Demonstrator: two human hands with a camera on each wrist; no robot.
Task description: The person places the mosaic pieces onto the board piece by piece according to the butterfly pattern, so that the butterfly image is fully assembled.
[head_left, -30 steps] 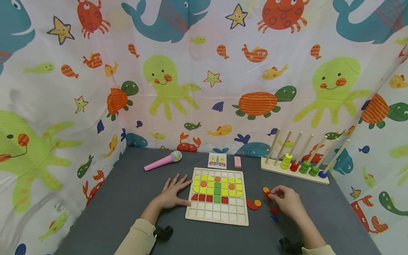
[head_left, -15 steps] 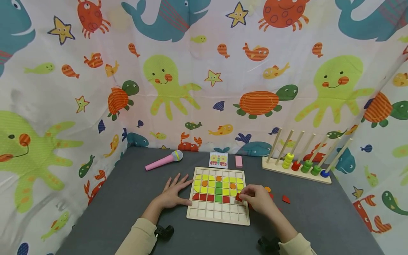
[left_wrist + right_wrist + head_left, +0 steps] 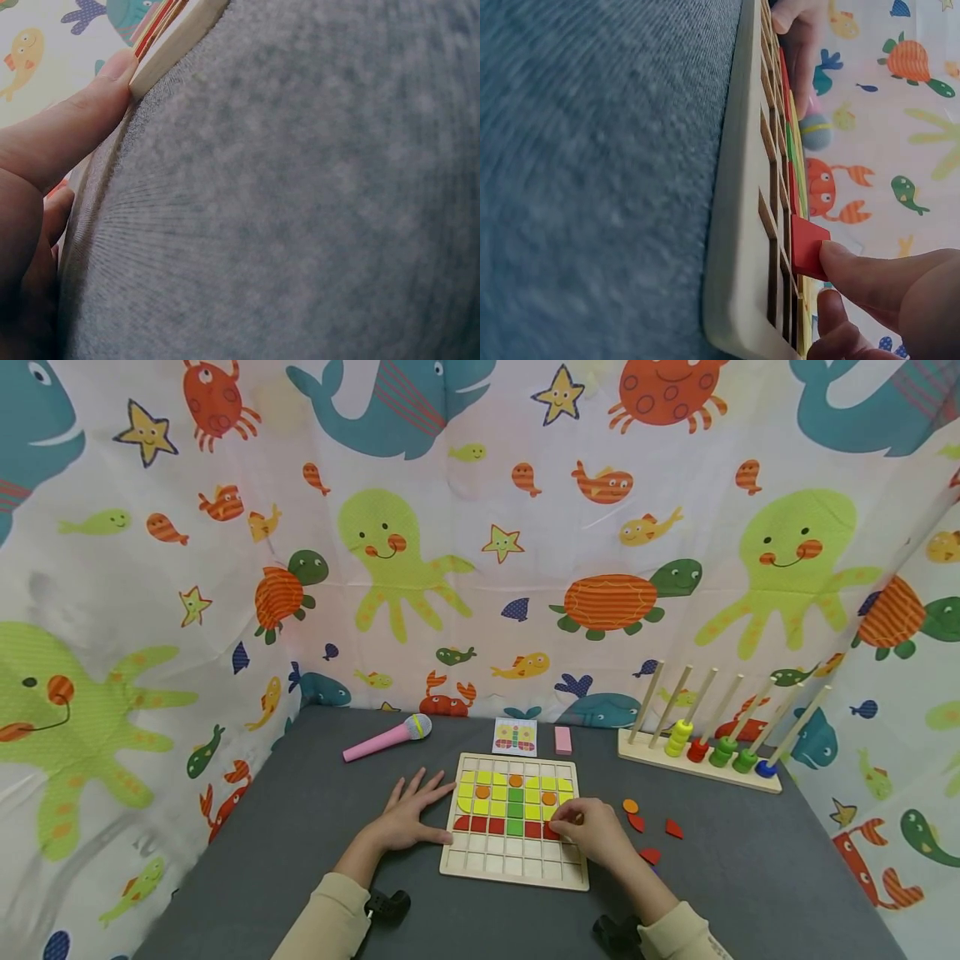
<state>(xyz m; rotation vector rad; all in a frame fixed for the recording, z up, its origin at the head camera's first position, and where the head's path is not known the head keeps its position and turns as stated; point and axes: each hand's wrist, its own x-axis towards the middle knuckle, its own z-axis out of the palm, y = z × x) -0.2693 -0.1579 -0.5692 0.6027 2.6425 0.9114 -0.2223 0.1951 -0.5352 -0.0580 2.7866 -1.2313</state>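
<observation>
In the head view, a wooden grid board (image 3: pixel 517 866) lies on the grey table, with yellow, orange, green and red tiles filling its upper cells. My right hand (image 3: pixel 596 832) pinches a red square tile (image 3: pixel 808 246) between thumb and fingers. That tile is at the right end of the red row, tilted against the grid in the right wrist view. On the board's other side, my left hand (image 3: pixel 405 818) rests with its fingers spread. Its thumb (image 3: pixel 105 86) touches the board's left edge.
Right of the board lie an orange disc (image 3: pixel 630 806) and several red pieces (image 3: pixel 673 829). Behind the board are a patterned picture card (image 3: pixel 515 739), a pink block (image 3: pixel 562 741) and a pink toy microphone (image 3: pixel 386 739). A peg stand (image 3: pixel 697 762) with coloured rings stands back right.
From the loose pieces on the right, my right hand has moved left to the board with the red tile, shifting slightly further left along the red row. My left hand has stayed put.
</observation>
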